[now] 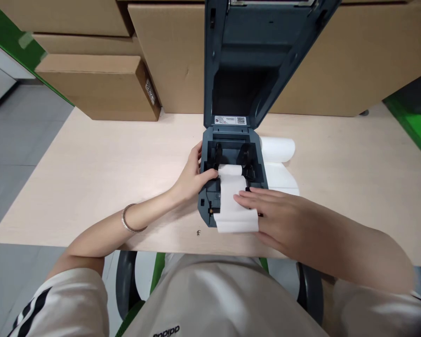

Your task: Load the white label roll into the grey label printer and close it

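A dark grey label printer point(261, 168) stands on the table with its lid point(245, 61) raised. A strip of white label paper point(232, 199) runs out of its inside and over the front edge, its end curling there. My left hand point(193, 175) grips the printer's left side, the thumb over the rim near the paper and the other fingers hidden behind the casing. My right hand point(273, 210) lies over the front right part, fingers stretched out, with fingertips on the strip's right side. Part of its thumb side is hidden.
Right of the printer lies a white paper roll point(278, 150) with a loose sheet of white paper point(280, 178) beside it. Cardboard boxes point(98, 89) line the table's back. A tiny dark scrap point(198, 232) lies near the table's point(126, 154) front edge.
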`<move>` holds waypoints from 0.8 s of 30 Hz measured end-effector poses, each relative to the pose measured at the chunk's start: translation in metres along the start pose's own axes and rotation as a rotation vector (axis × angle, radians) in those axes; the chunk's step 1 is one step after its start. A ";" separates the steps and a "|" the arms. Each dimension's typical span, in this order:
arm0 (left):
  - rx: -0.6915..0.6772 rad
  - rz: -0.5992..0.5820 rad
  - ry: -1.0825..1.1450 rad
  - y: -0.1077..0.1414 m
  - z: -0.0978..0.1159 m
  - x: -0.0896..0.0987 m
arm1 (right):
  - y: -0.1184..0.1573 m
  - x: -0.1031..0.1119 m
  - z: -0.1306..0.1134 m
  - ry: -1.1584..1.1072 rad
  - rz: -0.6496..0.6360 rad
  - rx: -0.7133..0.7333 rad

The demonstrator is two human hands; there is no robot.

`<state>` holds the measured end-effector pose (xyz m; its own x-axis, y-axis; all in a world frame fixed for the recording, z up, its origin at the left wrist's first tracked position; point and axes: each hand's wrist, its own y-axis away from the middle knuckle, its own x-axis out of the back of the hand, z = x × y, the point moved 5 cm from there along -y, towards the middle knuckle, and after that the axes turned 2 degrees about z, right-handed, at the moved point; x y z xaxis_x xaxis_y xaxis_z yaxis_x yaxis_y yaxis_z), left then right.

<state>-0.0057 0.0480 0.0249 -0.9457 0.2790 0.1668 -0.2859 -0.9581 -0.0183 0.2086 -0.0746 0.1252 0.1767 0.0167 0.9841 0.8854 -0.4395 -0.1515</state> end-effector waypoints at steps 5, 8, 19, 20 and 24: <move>-0.038 -0.023 -0.007 0.000 0.000 0.001 | 0.001 0.014 -0.013 0.084 -0.095 0.063; -0.062 -0.022 -0.029 0.001 0.002 0.002 | -0.006 0.020 -0.013 0.083 -0.091 0.049; -0.081 -0.016 -0.017 0.003 0.005 0.001 | -0.020 0.003 -0.012 0.192 -0.110 0.101; -0.067 -0.012 -0.018 0.002 0.003 0.001 | -0.020 0.001 -0.011 0.161 -0.115 0.089; -0.052 -0.007 -0.054 0.002 0.001 0.003 | -0.015 0.000 -0.007 0.089 -0.132 0.046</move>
<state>-0.0092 0.0471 0.0264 -0.9344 0.2804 0.2196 -0.3014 -0.9511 -0.0681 0.1920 -0.0738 0.1281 0.0201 -0.0086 0.9998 0.9174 -0.3974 -0.0219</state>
